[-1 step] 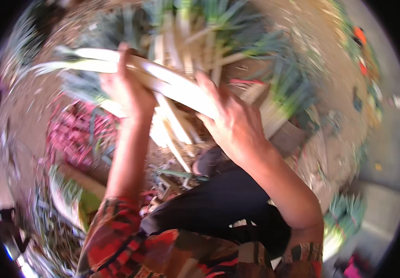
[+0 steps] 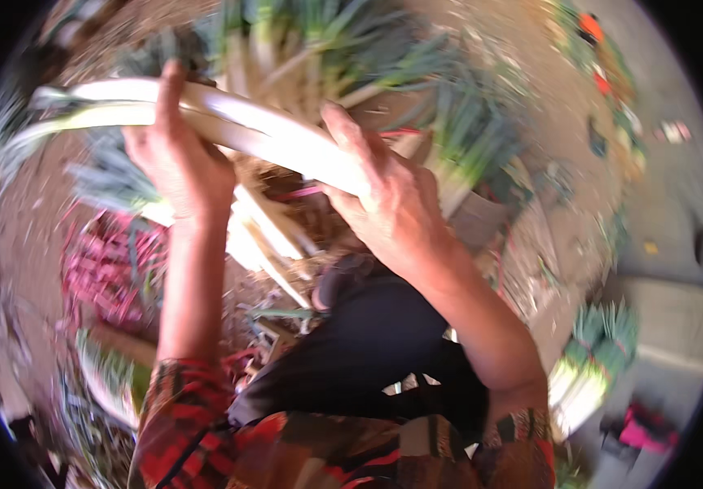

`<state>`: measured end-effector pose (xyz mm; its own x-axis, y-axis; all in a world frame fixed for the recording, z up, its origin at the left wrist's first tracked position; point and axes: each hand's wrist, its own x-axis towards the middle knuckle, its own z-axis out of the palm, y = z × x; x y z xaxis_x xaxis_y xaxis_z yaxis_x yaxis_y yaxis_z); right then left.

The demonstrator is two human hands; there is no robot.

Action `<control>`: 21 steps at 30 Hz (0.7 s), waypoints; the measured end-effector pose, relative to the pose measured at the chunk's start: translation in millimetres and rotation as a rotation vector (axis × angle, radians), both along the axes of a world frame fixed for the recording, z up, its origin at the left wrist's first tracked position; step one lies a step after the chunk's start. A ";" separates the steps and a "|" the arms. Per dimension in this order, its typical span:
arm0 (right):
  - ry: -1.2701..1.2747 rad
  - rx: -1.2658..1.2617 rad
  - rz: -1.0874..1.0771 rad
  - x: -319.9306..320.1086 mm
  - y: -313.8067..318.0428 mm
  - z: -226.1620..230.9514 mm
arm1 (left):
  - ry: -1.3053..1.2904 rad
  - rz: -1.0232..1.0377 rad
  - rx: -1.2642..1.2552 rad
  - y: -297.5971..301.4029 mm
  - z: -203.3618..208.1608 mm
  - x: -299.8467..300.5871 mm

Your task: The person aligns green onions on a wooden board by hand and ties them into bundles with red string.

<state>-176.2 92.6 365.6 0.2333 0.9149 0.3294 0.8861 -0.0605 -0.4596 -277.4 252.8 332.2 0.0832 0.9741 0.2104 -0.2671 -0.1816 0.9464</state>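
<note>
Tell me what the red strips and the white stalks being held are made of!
Red strips are probably plastic, perhaps slightly shiny; they look thin and ribbon-like, but blurred. White stalks look like plant, smooth and glossy; bright glare along them, green leaves at one end.

The hands [image 2: 396,200] hide parts of the held leeks [image 2: 290,151], whose leaf tips [image 2: 21,147] blur

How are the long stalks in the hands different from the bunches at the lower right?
The held stalks are gripped by the left hand and right hand; the bunches lie untouched. The held stalks are few; the bunches are thick clusters. The held stalks' leaves point left; the bunches' leaves point toward the picture's top. Both have pale stems and green leaves.
</note>
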 end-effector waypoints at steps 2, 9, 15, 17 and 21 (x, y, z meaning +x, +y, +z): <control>0.013 0.132 -0.100 42.5 -25.9 -9.8 | 0.780 0.244 0.919 -18.9 38.6 28.6; 0.487 0.367 -0.486 132.2 -99.9 -104.6 | 0.127 -1.001 0.060 -107.1 -7.9 187.0; 1.293 0.428 -0.773 177.8 -122.9 -211.0 | 0.551 -1.401 -0.538 -178.7 -223.9 206.4; 1.671 0.471 -0.837 178.6 -133.6 -250.8 | 0.565 -1.470 -0.908 -189.5 -251.5 203.4; 2.016 0.473 -0.833 173.7 -156.7 -315.2 | 0.532 -1.294 -1.222 -212.3 -284.9 197.2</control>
